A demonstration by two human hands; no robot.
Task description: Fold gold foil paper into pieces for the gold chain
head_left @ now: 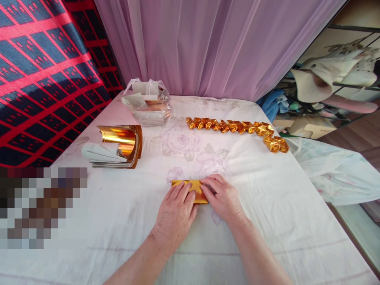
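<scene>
A folded sheet of gold foil paper (197, 192) lies on the table in front of me, a flat strip with its long side running left to right. My left hand (177, 209) rests on its left part, fingers stretched out and spread over the foil. At the right end, my right hand (224, 198) has its fingers bent, with thumb and fingertips closed on the edge of the paper. Part of the strip is hidden under my left fingers.
A curved stack of gold foil sheets with pale backs (136, 146) stands at the left. Behind it sits a clear plastic bag (150, 113) of paper. Folded gold foil pieces (233, 126) form a row at the back right. A plastic bag (335, 170) hangs beside the table's right edge.
</scene>
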